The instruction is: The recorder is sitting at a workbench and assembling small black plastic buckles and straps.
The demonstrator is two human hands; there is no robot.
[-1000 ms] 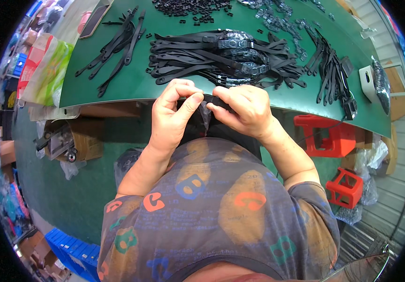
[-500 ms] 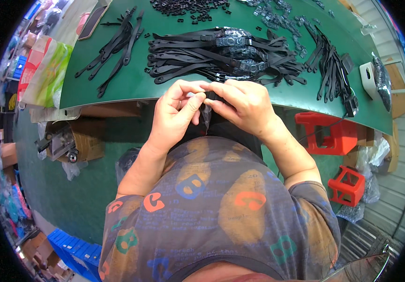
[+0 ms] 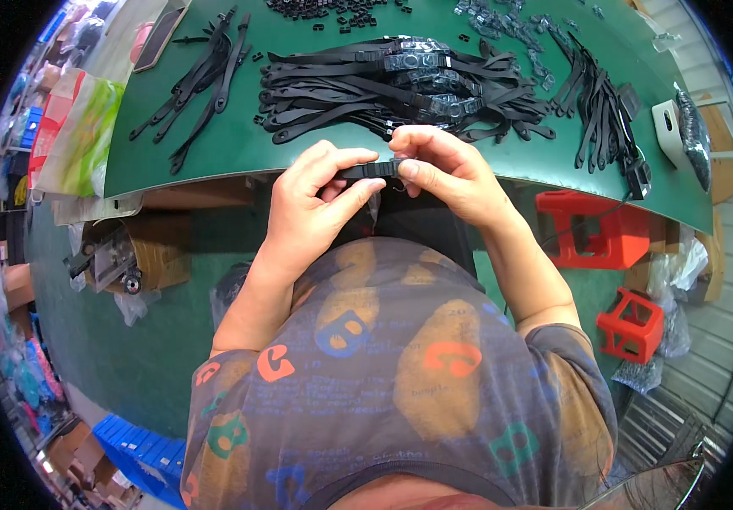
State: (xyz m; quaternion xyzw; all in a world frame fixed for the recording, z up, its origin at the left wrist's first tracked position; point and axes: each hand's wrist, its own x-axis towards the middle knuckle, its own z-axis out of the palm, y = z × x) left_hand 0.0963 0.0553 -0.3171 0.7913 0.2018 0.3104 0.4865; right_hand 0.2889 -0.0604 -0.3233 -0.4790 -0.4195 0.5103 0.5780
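Well, nearest to me is the wearer's dark patterned shirt (image 3: 400,365), and just beyond it both forearms reach up to a black strap (image 3: 375,170). It is held in the air in front of the counter's near edge, level from left to right, with a ridged buckle part on it. I see the left hand (image 3: 311,187) pinching its left part, index finger along the far side and thumb along the near side. The right hand (image 3: 451,178) has its thumb on the strap's right end, index finger arched apart from the thumb; I cannot make out the fingertips behind.

Off to the right, two red stools (image 3: 626,242) stand on the floor; to the left sits a cardboard box (image 3: 167,251).

On the green counter (image 3: 554,166), straight past the hands, I have a wide pile of black straps (image 3: 324,102) with clear buckles (image 3: 422,59) across it. A smaller bunch of straps (image 3: 201,76) lies left, another bunch (image 3: 596,110) right, near a white container (image 3: 666,127). Farthest are scattered small black pieces (image 3: 345,19) and, to their right, clear plastic pieces (image 3: 498,30).
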